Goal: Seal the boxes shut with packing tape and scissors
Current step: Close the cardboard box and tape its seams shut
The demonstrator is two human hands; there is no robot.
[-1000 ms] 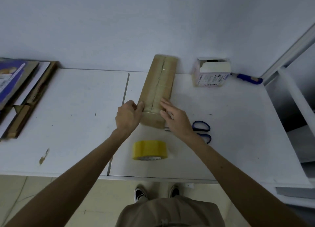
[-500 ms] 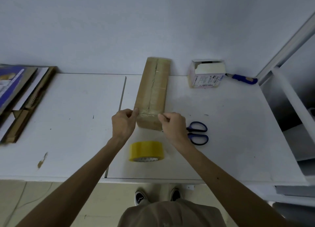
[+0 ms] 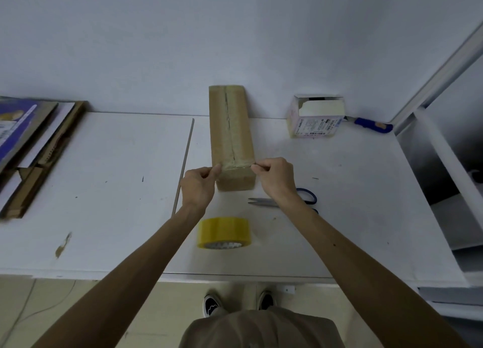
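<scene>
Two boxes, one tape roll, one scissors — perhaps one knife.

White table against pale wall, floor possibly tiled.

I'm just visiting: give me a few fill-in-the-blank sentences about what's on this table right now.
The left hand and right hand each pinch an end of the tape strip across the long ____ box.
The packing tape roll is ____ in colour.
The scissors lie partly under the ____ forearm.
Missing words: cardboard, yellow, right.
</scene>
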